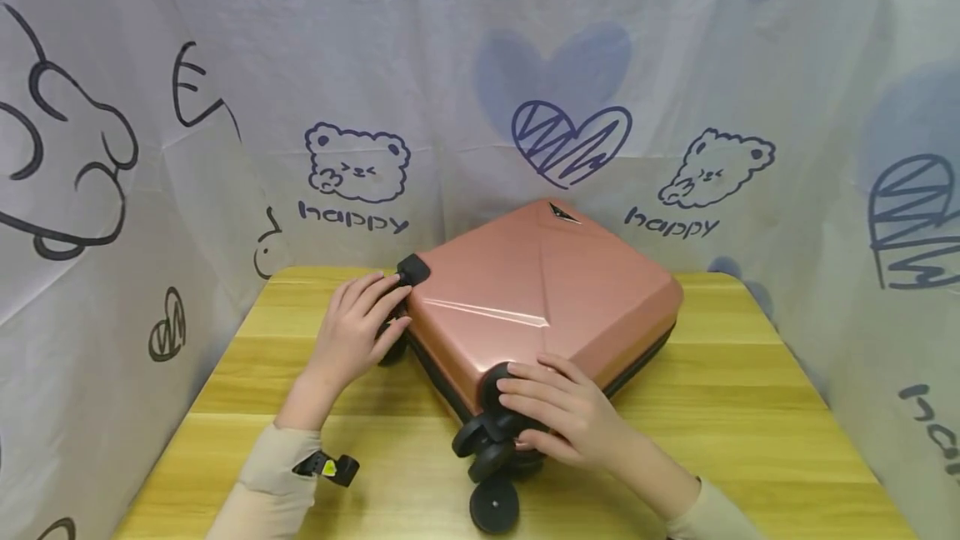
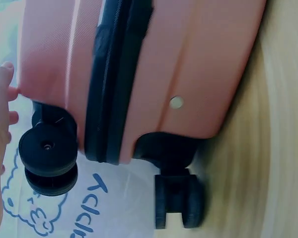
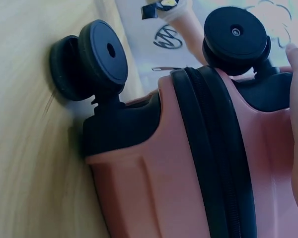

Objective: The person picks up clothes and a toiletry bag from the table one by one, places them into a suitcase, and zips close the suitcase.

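Observation:
A pink hard-shell suitcase (image 1: 551,286) lies flat on the wooden table, turned so one corner points toward me. My left hand (image 1: 360,323) touches its left corner, fingertips by the black corner guard (image 1: 413,269). At the near corner my right hand (image 1: 573,411) rests with fairly straight fingers on the black wheel mount (image 1: 495,390). Below those fingers are several black caster wheels (image 1: 491,458). The left wrist view shows an upper caster (image 2: 48,156) and a lower caster (image 2: 180,198) on one end. A black zip band (image 3: 213,144) runs between the two shells in the right wrist view.
The yellowish wooden table (image 1: 712,432) extends around the suitcase. White cloth (image 1: 442,65) printed with hearts, bears and lettering hangs behind and at both sides. A black strap device (image 1: 327,467) sits on the left wrist.

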A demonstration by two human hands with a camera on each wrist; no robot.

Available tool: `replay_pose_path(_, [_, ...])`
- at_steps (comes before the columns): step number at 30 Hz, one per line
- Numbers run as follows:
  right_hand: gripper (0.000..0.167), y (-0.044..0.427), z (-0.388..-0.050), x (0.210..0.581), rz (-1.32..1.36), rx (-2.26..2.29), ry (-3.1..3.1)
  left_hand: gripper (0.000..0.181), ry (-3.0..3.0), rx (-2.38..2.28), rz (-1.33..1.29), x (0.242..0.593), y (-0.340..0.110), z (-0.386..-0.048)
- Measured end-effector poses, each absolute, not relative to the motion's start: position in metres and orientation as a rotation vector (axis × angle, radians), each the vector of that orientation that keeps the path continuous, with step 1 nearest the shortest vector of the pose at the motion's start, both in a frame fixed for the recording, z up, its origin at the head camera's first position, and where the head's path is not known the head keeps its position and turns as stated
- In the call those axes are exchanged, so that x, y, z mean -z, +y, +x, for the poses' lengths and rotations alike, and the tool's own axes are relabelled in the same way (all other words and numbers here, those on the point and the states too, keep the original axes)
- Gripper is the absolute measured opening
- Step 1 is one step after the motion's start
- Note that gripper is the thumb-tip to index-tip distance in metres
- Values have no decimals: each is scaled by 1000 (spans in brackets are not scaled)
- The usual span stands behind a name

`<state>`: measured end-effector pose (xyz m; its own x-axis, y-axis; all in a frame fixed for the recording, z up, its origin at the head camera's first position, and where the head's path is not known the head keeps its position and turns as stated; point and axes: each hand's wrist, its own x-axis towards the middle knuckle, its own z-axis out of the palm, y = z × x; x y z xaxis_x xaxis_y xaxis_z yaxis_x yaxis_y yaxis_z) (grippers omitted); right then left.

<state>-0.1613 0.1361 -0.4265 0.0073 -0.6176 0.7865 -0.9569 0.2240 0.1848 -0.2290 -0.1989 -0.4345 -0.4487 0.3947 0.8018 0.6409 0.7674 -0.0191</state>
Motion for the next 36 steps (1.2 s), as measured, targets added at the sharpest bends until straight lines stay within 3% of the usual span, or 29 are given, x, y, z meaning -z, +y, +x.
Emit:
replay_pose_path(21, [29, 190, -136, 424, 1334, -822, -1575, 62, -2546, 195, -958, 395, -173, -215])
replay_pose_path(36, [35, 237, -137, 418, 1185, -836, -1644, 78, -2449, 353, -1104, 396, -145, -189])
